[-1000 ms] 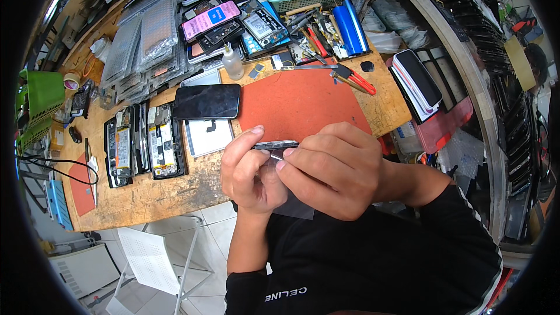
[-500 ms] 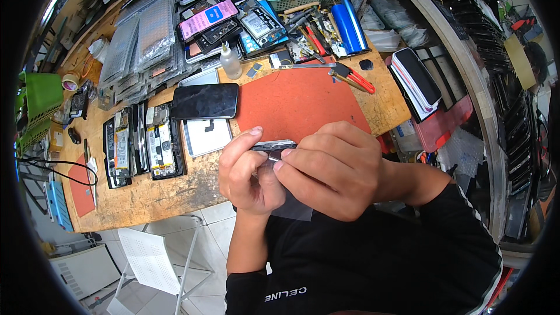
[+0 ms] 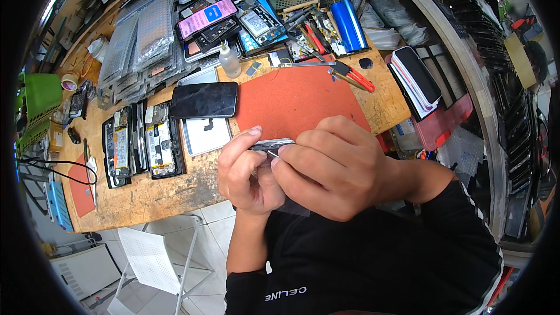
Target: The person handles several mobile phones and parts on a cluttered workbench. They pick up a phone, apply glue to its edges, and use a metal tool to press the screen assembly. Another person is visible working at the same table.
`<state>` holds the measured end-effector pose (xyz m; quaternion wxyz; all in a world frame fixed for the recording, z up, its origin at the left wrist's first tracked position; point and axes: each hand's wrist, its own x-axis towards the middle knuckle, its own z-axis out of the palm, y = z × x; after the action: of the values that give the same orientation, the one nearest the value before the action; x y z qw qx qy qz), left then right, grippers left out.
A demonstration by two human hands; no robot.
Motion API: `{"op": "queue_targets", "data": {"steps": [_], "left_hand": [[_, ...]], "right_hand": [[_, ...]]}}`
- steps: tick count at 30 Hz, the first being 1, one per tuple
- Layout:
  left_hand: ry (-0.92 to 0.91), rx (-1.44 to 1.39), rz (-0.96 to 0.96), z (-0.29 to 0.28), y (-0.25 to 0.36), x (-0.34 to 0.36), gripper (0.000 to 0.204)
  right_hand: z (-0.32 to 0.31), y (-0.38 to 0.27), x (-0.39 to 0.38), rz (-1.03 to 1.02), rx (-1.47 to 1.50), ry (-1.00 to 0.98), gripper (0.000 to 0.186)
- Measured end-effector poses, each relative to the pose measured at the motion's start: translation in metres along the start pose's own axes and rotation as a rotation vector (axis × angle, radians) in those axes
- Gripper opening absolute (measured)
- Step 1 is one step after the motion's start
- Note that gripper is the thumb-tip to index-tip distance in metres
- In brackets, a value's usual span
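Above the near edge of the red-orange mat (image 3: pixel 303 102), a slim dark phone (image 3: pixel 272 145) is seen nearly edge-on, its rim grey and shiny. My left hand (image 3: pixel 248 175) is closed round its left end, index finger on the far side and thumb below. At its right end my right hand (image 3: pixel 332 169) is pinched, thumb and index finger against the near edge. A clear film (image 3: pixel 296 206) shows below and between my hands, running up under the right fingers. Its upper end is hidden by them.
A black phone (image 3: pixel 205 100) lies on a white panel left of the mat. Opened phones (image 3: pixel 163 143) stand further left. Behind are a dropper bottle (image 3: pixel 229 61), red-handled pliers (image 3: pixel 354 76), a blue cylinder (image 3: pixel 349 25) and bubble-wrap packs (image 3: pixel 137 46). A white chair (image 3: pixel 149 259) stands below.
My right hand has shifted slightly left and up along the phone's edge. Less of the clear film shows below it, and the dark strip between the fingertips is narrower. My left hand stays nearly still.
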<state>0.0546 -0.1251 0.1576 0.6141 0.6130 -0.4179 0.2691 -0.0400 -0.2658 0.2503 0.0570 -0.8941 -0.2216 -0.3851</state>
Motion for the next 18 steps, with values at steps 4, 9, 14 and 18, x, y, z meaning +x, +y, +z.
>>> {"op": "queue_targets", "data": {"steps": [4, 9, 14, 18], "left_hand": [[-0.011, 0.023, -0.011, 0.0, 0.0, 0.001, 0.017], [-0.054, -0.172, -0.056, 0.007, -0.01, 0.011, 0.051], [-0.163, -0.145, -0.49, 0.021, -0.02, 0.013, 0.114], [-0.179, 0.287, -0.439, 0.044, -0.024, 0.003, 0.112]], "right_hand": [[-0.003, 0.004, 0.007, -0.008, -0.001, -0.066, 0.023], [-0.008, 0.031, 0.017, 0.121, 0.191, -0.27, 0.018], [0.02, 0.083, 0.036, 0.319, 0.473, -0.188, 0.013], [0.026, 0.107, 0.039, 0.465, 0.595, -0.285, 0.012]]}}
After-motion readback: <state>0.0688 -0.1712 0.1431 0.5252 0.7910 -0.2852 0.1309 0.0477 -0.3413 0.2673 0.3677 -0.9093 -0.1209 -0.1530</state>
